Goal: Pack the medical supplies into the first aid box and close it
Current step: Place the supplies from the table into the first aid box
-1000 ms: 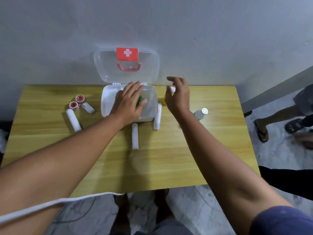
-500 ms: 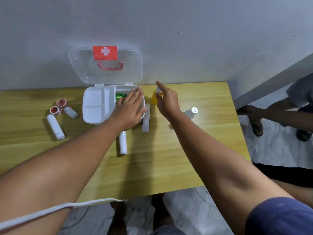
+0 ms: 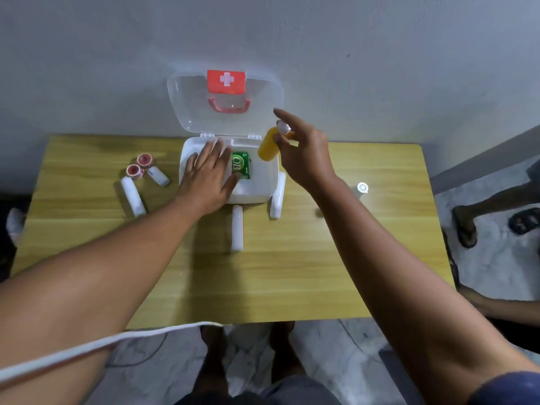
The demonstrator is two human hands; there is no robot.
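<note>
The white first aid box (image 3: 264,188) stands open at the back of the wooden table (image 3: 292,273), its clear lid (image 3: 187,100) with a red cross leaning on the wall. A green packet (image 3: 240,165) lies inside. My left hand (image 3: 209,178) rests flat on the box's left half, fingers spread. My right hand (image 3: 304,153) holds a small yellow bottle (image 3: 268,147) tilted above the box's right rear corner. White bandage rolls lie in front of the box (image 3: 237,228), at its right side (image 3: 277,195) and to the left (image 3: 133,195).
Two red tape rolls (image 3: 140,166) and a small white bottle (image 3: 158,175) lie left of the box. A clear bottle with a white cap (image 3: 361,189) stands on the right. Other people's legs and sandals (image 3: 496,217) are on the floor at the right.
My right hand has lifted the yellow bottle off the table and brought it over the box's right rear corner. My left hand slid left inside the box, uncovering the green packet.
</note>
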